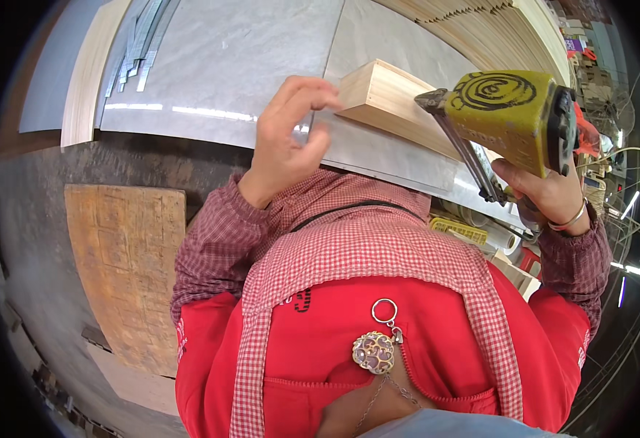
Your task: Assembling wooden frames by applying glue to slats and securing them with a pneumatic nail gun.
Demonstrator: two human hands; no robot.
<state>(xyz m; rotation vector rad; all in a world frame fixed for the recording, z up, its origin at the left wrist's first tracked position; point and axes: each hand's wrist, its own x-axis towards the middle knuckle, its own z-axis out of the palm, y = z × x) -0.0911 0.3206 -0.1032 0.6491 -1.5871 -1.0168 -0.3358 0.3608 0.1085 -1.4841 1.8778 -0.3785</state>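
My right hand (546, 191) grips the handle of a yellow nail gun (506, 109), its dark nose aimed left at a pale wooden box (396, 98). The box lies slantwise on the shiny grey tabletop (240, 58), partly covered by the tool. Whether the nose touches the wood I cannot tell. At the box's left end hovers my left hand (291, 135), empty, its fingers curled but apart. The fingertips come close to the box's corner; contact is not clear.
Stacked pale wooden strips (480, 36) fill the table's far right. Metallic strips (145, 44) and a wooden plank (90, 73) lie at the left. A worn wooden board (126, 270) is down on the left. A yellow basket (459, 230) sits below the table edge.
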